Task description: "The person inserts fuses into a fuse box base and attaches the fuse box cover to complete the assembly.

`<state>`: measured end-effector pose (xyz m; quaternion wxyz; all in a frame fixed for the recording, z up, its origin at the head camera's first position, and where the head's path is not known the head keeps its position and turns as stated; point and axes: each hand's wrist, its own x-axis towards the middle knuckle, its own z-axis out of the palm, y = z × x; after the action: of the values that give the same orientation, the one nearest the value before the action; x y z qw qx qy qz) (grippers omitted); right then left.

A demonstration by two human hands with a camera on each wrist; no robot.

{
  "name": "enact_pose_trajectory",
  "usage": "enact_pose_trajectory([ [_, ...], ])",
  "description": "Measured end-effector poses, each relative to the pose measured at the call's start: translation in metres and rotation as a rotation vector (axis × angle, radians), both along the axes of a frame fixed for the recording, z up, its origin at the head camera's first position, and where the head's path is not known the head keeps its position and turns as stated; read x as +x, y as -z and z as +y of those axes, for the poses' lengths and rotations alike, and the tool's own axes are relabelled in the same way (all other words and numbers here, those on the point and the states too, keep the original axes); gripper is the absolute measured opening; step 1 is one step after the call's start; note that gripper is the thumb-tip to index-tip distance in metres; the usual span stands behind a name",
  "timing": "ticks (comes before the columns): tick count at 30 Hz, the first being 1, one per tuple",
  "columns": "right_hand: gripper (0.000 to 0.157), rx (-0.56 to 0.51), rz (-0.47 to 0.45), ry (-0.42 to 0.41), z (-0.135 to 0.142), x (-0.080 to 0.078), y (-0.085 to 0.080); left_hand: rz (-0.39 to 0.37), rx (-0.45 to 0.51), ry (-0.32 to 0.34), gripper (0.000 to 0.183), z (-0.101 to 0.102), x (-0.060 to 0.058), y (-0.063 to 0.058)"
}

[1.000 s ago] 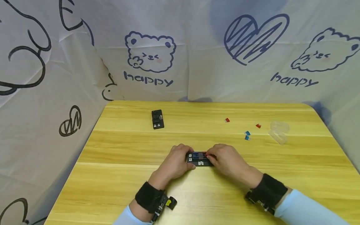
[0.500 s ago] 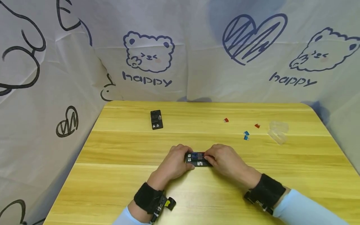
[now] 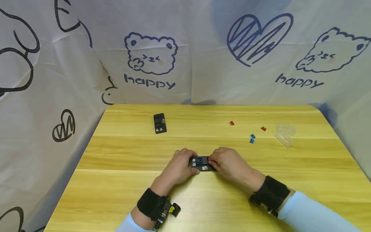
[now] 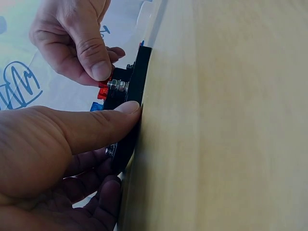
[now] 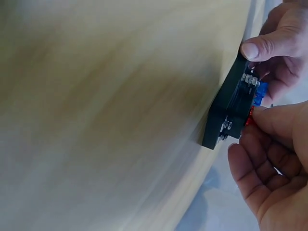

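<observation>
A black fuse block (image 3: 199, 168) lies on the wooden table between both hands. My left hand (image 3: 180, 167) grips its left end, thumb (image 4: 126, 108) along the near edge and fingers at the far side. Blue blade fuses (image 5: 260, 93) sit in the block's left part. At the right part, my right hand (image 3: 230, 163) pinches a red blade fuse (image 5: 250, 115) between thumb and index finger, right at the slots. Another red piece (image 4: 102, 93) shows beside it in the left wrist view. From the head view the right fingers cover the red fuse.
A second black fuse block (image 3: 160, 123) lies at the back left. Toward the back right are two loose red fuses (image 3: 231, 123), two blue fuses (image 3: 252, 141) and clear plastic pieces (image 3: 284, 135). White cloth with drawings (image 3: 191, 58) hangs behind the table.
The right fingers have come slightly over the block's right end, covering the red fuse that showed earlier. The left hand keeps its grip. The head view has shifted a little.
</observation>
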<state>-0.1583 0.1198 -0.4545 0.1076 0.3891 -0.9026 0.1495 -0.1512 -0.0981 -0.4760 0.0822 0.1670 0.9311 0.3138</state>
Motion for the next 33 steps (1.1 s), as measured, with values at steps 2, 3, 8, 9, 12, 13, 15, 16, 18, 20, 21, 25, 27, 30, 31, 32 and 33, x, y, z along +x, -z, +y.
enact_pose_trajectory([
  [2,0.006,0.005,-0.002,-0.010,-0.0005,-0.0010,-0.0003,0.000,0.000,-0.003,0.046,-0.0007,-0.0002,-0.0003],
  [3,0.006,0.006,-0.005,-0.010,-0.0004,-0.0014,-0.0001,0.001,0.000,-0.003,0.046,-0.0010,-0.0001,-0.0007],
  [8,0.006,-0.038,-0.043,0.010,0.0013,-0.0028,0.0011,0.009,-0.005,-0.006,0.047,-0.0022,-0.0007,-0.0023],
  [9,0.006,-0.045,-0.048,0.013,0.0016,-0.0029,0.0013,0.010,-0.006,-0.007,0.048,-0.0023,-0.0008,-0.0026],
  [12,0.006,-0.059,-0.058,0.022,0.0020,-0.0030,0.0015,0.008,-0.007,-0.006,0.047,-0.0023,-0.0011,-0.0032],
  [13,0.006,-0.060,-0.059,0.024,0.0021,-0.0029,0.0015,0.007,-0.007,-0.005,0.047,-0.0022,-0.0011,-0.0032],
  [15,0.006,-0.062,-0.061,0.029,0.0022,-0.0029,0.0015,0.007,-0.008,-0.003,0.047,-0.0021,-0.0014,-0.0031],
  [16,0.006,-0.062,-0.061,0.030,0.0023,-0.0030,0.0016,0.007,-0.008,-0.002,0.047,-0.0020,-0.0016,-0.0028],
  [18,0.006,-0.061,-0.061,0.034,0.0023,-0.0032,0.0014,0.011,-0.010,-0.002,0.048,-0.0020,-0.0021,-0.0025],
  [20,0.007,-0.060,-0.067,0.042,0.0026,-0.0033,0.0014,0.013,-0.010,-0.002,0.048,-0.0018,-0.0025,-0.0022],
  [21,0.008,-0.058,-0.069,0.047,0.0028,-0.0031,0.0017,0.013,-0.007,0.000,0.047,-0.0016,-0.0027,-0.0022],
  [25,0.010,-0.070,-0.078,0.061,0.0033,-0.0021,0.0031,0.014,-0.005,0.004,0.047,-0.0010,-0.0027,-0.0017],
  [27,0.008,-0.081,-0.071,0.058,0.0034,-0.0015,0.0049,0.017,-0.003,0.007,0.048,-0.0009,-0.0024,-0.0013],
  [30,0.005,-0.094,-0.056,0.046,0.0033,-0.0006,0.0074,0.016,-0.005,0.010,0.048,-0.0009,-0.0013,-0.0005],
  [31,0.005,-0.096,-0.052,0.044,0.0033,-0.0003,0.0078,0.015,-0.005,0.011,0.049,-0.0010,-0.0009,-0.0001],
  [32,0.004,-0.095,-0.047,0.042,0.0035,0.0000,0.0086,0.014,-0.006,0.012,0.049,-0.0010,-0.0006,0.0003],
  [33,0.004,-0.095,-0.045,0.041,0.0036,0.0002,0.0089,0.013,-0.006,0.013,0.049,-0.0010,-0.0002,0.0006],
])
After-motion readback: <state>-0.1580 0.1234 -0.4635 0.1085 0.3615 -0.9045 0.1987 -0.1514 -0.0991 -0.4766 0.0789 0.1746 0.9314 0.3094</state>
